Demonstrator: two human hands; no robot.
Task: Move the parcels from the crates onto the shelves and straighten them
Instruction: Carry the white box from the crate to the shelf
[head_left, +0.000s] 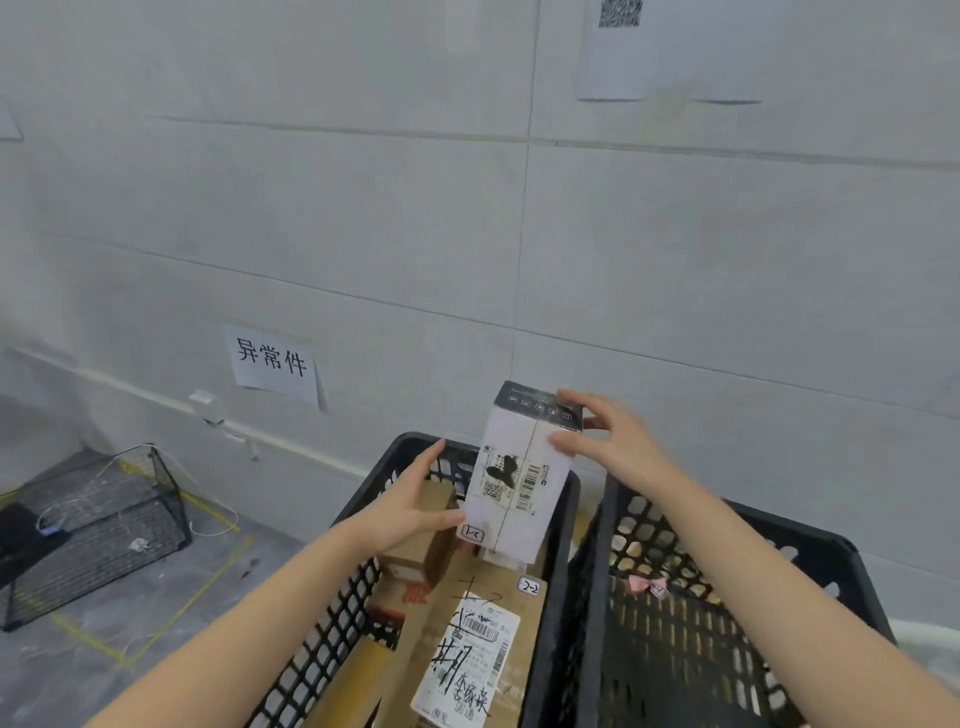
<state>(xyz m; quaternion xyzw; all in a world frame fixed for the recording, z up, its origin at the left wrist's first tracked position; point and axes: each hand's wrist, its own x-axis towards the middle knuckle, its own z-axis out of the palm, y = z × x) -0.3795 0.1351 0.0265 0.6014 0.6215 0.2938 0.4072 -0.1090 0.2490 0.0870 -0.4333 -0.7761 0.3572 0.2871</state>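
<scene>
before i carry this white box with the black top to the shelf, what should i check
1. Left hand holds the white cardboard box with a black top at its lower left corner: ok.
2. Right hand grips its upper right corner: ok.
3. Box clear of the black plastic crate: cannot tell.
4. Shelf in sight: not ok, none in view.
5. Crate emptied: not ok, brown cardboard parcels remain.
</scene>
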